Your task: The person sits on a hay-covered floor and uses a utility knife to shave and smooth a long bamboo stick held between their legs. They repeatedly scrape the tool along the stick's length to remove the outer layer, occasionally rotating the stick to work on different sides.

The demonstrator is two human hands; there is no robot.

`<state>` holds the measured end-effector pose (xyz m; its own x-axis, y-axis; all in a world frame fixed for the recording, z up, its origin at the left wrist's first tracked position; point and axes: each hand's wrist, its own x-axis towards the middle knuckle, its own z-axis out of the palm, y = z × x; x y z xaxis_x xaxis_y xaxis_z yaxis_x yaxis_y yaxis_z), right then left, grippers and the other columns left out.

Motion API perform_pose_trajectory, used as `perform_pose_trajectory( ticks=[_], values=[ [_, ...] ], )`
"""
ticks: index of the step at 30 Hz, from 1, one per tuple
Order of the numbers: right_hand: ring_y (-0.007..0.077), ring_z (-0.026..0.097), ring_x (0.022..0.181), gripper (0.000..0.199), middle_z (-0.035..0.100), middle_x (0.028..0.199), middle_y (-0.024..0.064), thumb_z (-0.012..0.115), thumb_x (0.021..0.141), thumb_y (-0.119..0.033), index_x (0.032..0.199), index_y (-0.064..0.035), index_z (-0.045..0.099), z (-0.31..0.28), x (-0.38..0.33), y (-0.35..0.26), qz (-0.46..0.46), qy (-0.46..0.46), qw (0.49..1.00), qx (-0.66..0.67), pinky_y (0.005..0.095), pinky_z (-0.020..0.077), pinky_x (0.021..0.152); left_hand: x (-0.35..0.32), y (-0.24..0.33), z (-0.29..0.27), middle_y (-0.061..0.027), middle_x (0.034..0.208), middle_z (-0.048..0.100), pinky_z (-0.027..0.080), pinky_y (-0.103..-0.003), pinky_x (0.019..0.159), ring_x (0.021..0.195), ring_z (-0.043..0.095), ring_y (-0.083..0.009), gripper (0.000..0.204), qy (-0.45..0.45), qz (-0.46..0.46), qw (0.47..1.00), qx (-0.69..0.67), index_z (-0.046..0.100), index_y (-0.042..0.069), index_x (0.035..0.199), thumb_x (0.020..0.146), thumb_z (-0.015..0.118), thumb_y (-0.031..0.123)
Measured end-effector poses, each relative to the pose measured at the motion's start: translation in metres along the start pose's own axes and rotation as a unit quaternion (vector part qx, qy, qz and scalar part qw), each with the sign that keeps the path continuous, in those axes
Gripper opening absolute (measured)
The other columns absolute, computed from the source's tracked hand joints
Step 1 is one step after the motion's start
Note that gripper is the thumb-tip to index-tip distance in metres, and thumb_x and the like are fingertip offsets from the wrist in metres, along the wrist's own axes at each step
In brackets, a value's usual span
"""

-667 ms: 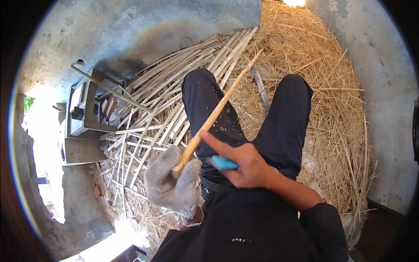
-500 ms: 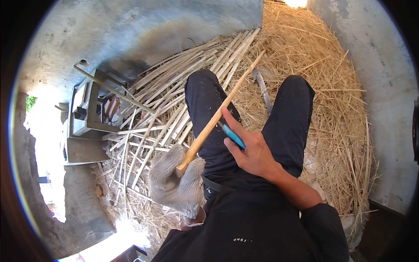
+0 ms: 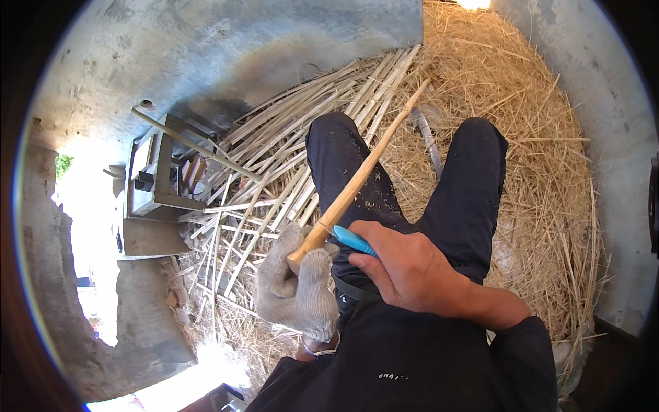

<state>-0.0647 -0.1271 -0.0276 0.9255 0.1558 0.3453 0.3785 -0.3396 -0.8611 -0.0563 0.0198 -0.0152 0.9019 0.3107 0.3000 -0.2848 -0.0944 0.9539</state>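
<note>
A long peeled wooden stick slants from my lap up and away to the right over my left knee, its tip tapering. My left hand, in a grey knitted glove, is closed around the thick near end. Bare, my right hand grips a utility knife with a turquoise handle. Its thin blade lies against the stick just beyond the glove. Fine shavings dot my dark trousers.
Straw covers the floor ahead and to the right. Split sticks are heaped at the left, beside a wooden frame box with clutter inside. A long flat metal blade lies between my knees. Grey walls enclose the spot.
My right hand has drawn the knife back along the stick toward the gloved hand, and its extended index finger has curled in. The whole view has shifted slightly.
</note>
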Motion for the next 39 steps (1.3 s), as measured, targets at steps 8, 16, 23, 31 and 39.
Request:
perform_pose_trajectory(
  ticks=[8, 16, 23, 31, 39],
  values=[
    [0.0398, 0.063, 0.064, 0.023, 0.061, 0.077, 0.0205, 0.063, 0.094, -0.014, 0.109, -0.0031, 0.050, 0.001, -0.010, 0.006, 0.047, -0.041, 0.995, -0.076, 0.0452, 0.0500, 0.052, 0.000, -0.006, 0.000, -0.0246, 0.098, 0.068, 0.059, -0.030, 0.067, 0.077, 0.070, -0.0254, 0.037, -0.025, 0.052, 0.998, -0.008, 0.060, -0.014, 0.115, 0.087, 0.071, 0.008],
    [0.0368, 0.061, 0.051, 0.021, 0.058, 0.062, 0.0151, 0.056, 0.098, -0.022, 0.098, -0.0046, 0.044, 0.004, -0.008, 0.014, 0.014, -0.029, 0.995, -0.096, 0.0464, 0.0492, 0.044, 0.005, -0.005, 0.001, -0.0245, 0.099, 0.068, 0.059, -0.030, 0.067, 0.077, 0.070, -0.0253, 0.037, 0.000, 0.053, 0.999, 0.001, 0.060, -0.014, 0.116, 0.088, 0.071, 0.009],
    [0.0401, 0.062, 0.055, 0.019, 0.060, 0.062, 0.0191, 0.056, 0.098, -0.019, 0.099, -0.0038, 0.044, 0.004, -0.001, 0.015, 0.039, -0.038, 0.997, -0.063, 0.0499, 0.0487, 0.047, 0.004, -0.004, 0.002, -0.0244, 0.099, 0.068, 0.059, -0.030, 0.067, 0.077, 0.070, -0.0252, 0.038, 0.007, 0.055, 0.998, -0.002, 0.060, -0.014, 0.116, 0.088, 0.070, 0.010],
    [0.0409, 0.060, 0.056, 0.020, 0.058, 0.065, 0.0189, 0.061, 0.094, -0.010, 0.107, -0.0005, 0.048, 0.012, -0.001, 0.010, 0.053, -0.047, 0.997, -0.037, 0.0453, 0.0488, 0.050, 0.006, -0.005, 0.000, -0.0242, 0.099, 0.068, 0.059, -0.030, 0.067, 0.077, 0.070, -0.0251, 0.038, 0.018, 0.054, 0.998, 0.003, 0.060, -0.014, 0.116, 0.089, 0.070, 0.011],
    [0.0375, 0.059, 0.051, 0.023, 0.057, 0.060, 0.0148, 0.062, 0.094, -0.018, 0.097, -0.0034, 0.044, 0.030, 0.005, 0.022, 0.000, -0.003, 0.998, -0.067, 0.0467, 0.0478, 0.045, 0.009, -0.005, 0.002, -0.0241, 0.099, 0.068, 0.058, -0.030, 0.067, 0.077, 0.070, -0.0250, 0.038, 0.026, 0.055, 0.998, 0.000, 0.060, -0.014, 0.116, 0.089, 0.069, 0.012]
  ],
)
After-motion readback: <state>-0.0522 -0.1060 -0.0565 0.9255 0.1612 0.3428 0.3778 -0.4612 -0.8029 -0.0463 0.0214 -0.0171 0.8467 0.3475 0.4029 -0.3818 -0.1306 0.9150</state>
